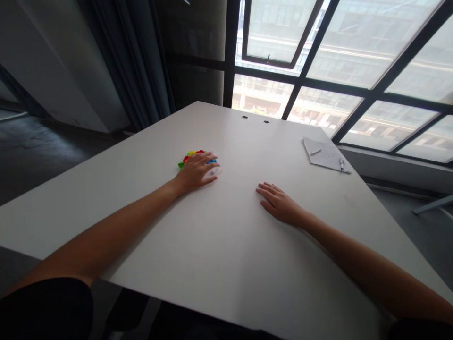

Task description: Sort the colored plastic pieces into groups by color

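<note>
My left hand [197, 172] reaches out over the white table [226, 236], fingers spread, resting against a small heap of coloured plastic pieces [189, 156] in red, yellow, green and blue. The hand covers part of the heap, and nothing shows gripped in it. My right hand [278, 202] lies flat on the tabletop to the right, fingers stretched out and together, palm down, holding nothing. It is well apart from the coloured pieces.
A sheet of paper [323, 153] with a pen [341, 165] and a second small pen-like object [315, 151] lies at the table's far right. Two round cable holes [255, 119] sit near the far edge. Large windows and a dark curtain stand behind.
</note>
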Demonstrator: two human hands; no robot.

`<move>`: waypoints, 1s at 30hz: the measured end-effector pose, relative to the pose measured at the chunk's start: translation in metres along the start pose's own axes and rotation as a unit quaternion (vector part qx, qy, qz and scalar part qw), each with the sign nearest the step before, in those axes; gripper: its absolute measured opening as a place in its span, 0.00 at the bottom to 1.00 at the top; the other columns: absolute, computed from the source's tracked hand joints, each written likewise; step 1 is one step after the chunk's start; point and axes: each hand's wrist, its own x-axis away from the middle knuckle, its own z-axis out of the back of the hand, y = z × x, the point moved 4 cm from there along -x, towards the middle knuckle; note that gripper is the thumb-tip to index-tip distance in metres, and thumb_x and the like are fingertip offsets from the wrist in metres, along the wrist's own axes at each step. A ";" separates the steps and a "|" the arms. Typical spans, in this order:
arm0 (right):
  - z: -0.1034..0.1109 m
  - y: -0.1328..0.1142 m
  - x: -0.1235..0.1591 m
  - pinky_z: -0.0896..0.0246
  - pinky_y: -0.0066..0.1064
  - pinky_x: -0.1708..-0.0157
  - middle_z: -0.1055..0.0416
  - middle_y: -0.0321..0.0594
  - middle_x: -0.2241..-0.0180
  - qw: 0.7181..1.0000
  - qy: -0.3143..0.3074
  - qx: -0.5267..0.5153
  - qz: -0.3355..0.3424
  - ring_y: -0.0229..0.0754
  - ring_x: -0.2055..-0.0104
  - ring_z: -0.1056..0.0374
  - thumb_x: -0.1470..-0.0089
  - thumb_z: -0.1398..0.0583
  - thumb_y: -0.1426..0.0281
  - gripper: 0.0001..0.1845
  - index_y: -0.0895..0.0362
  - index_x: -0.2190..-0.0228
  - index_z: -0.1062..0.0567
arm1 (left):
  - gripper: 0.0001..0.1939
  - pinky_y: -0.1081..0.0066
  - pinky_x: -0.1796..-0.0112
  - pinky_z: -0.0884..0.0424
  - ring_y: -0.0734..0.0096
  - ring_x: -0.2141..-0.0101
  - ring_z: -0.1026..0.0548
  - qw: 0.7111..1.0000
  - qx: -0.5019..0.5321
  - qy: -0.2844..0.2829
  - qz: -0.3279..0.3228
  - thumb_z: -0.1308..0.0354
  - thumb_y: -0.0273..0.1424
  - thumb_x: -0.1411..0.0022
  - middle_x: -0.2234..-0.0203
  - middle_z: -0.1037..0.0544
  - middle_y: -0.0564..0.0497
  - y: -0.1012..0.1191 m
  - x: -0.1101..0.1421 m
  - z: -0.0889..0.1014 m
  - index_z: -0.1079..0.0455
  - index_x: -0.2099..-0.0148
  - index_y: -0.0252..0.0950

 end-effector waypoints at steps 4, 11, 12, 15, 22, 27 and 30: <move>0.020 -0.016 0.055 0.43 0.61 0.29 0.36 0.48 0.30 1.000 -0.005 0.017 -0.001 0.56 0.25 0.44 0.28 0.44 0.62 0.28 0.48 0.30 0.34 | 0.14 0.44 0.32 0.46 0.47 0.33 0.34 0.999 -0.022 -0.023 -0.012 0.44 0.39 0.29 0.41 0.21 0.47 0.003 -0.020 -0.014 0.17 0.56 0.44; 0.049 0.035 0.115 0.31 0.58 0.35 0.27 0.46 0.36 0.998 0.028 0.042 -0.040 0.56 0.32 0.32 0.29 0.43 0.64 0.23 0.46 0.36 0.26 | 0.14 0.43 0.37 0.40 0.45 0.39 0.29 0.992 -0.109 0.011 0.060 0.44 0.37 0.29 0.48 0.18 0.43 -0.038 -0.019 -0.004 0.17 0.58 0.40; 0.054 0.049 0.120 0.29 0.58 0.38 0.23 0.49 0.40 0.995 0.063 0.054 -0.059 0.56 0.36 0.28 0.29 0.45 0.67 0.21 0.49 0.39 0.23 | 0.15 0.43 0.37 0.41 0.45 0.39 0.29 0.992 -0.115 0.014 0.058 0.45 0.37 0.28 0.47 0.18 0.43 -0.036 -0.018 -0.002 0.17 0.57 0.39; 0.069 0.077 0.128 0.24 0.58 0.44 0.17 0.53 0.51 0.976 0.165 0.102 -0.099 0.57 0.47 0.20 0.33 0.47 0.74 0.20 0.55 0.49 0.18 | 0.17 0.45 0.36 0.41 0.47 0.39 0.28 0.995 -0.099 0.012 0.027 0.48 0.37 0.26 0.46 0.19 0.43 -0.013 -0.016 -0.001 0.18 0.54 0.37; 0.064 0.050 0.108 0.20 0.40 0.62 0.16 0.48 0.56 0.965 0.221 0.090 -0.109 0.48 0.64 0.18 0.37 0.46 0.77 0.23 0.54 0.48 0.19 | 0.30 0.47 0.30 0.48 0.49 0.31 0.35 0.994 0.002 -0.105 -0.029 0.51 0.48 0.24 0.32 0.29 0.41 0.056 -0.028 -0.041 0.32 0.30 0.38; 0.054 0.033 0.101 0.20 0.43 0.53 0.15 0.44 0.56 0.977 0.186 0.074 -0.079 0.49 0.56 0.17 0.38 0.45 0.76 0.20 0.52 0.54 0.16 | 0.37 0.35 0.31 0.56 0.38 0.28 0.42 0.977 -0.044 -0.145 0.147 0.58 0.50 0.22 0.29 0.38 0.28 0.036 -0.037 -0.062 0.42 0.25 0.28; 0.057 0.037 0.105 0.20 0.42 0.54 0.15 0.44 0.58 0.971 0.214 0.049 -0.099 0.48 0.57 0.17 0.38 0.45 0.75 0.18 0.51 0.58 0.16 | 0.39 0.31 0.32 0.56 0.32 0.28 0.44 0.980 -0.072 -0.090 0.160 0.55 0.54 0.25 0.30 0.36 0.26 0.033 -0.033 -0.057 0.38 0.26 0.30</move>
